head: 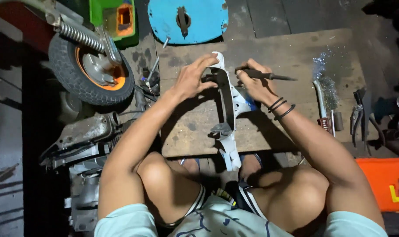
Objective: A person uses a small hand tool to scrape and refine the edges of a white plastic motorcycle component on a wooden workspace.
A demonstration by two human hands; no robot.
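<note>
Your left hand (191,79) pinches the top of the white scooter panel (229,109); your right hand (252,81) is closed round a dark-handled screwdriver (265,75) just beside it. Keep the panel steady between both hands, upright on the wooden board (296,57); pliers (356,115) lie well right of your right hand.

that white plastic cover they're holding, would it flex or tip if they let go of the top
The cover is probably light and a bit springy: it looks like thin moulded plastic. It stands on end on the board, steadied by the left hand, so it would likely topple if released. Its curved shape may rock.
</note>
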